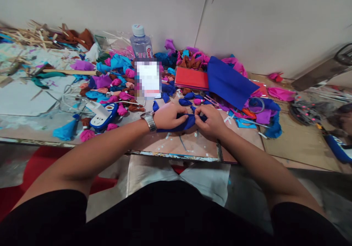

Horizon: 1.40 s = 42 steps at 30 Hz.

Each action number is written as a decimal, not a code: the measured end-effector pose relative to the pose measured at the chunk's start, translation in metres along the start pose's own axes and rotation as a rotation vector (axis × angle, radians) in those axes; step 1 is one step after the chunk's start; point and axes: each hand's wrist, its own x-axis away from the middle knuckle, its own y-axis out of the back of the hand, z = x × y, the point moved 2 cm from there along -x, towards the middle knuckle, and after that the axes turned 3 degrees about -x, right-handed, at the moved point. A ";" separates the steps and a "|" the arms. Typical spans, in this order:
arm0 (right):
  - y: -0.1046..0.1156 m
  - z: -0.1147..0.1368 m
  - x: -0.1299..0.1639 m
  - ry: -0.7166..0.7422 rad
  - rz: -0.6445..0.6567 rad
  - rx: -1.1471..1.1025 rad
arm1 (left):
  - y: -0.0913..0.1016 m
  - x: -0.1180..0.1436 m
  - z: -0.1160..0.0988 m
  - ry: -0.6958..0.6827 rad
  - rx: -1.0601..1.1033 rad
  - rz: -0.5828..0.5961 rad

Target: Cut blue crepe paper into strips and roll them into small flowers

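Head view: a strip of blue fabric [181, 124], half rolled, is pinched by left hand [168, 116] and right hand [210, 121] over the counter [297, 143], finished rolled buds [121, 94] heaped behind, flat blue sheet [228, 81] uncut.

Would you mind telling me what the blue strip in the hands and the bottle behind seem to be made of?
Blue strip: probably matte crepe paper or thin cloth; it folds softly without shine. Bottle: clear glossy plastic, see-through with a white cap.

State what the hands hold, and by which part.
Both hold one blue cloth strip: left hand grips its left part, right hand pinches its right end.
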 end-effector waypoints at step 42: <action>0.001 0.005 0.001 0.120 0.019 0.037 | -0.001 -0.001 0.000 -0.050 0.132 0.012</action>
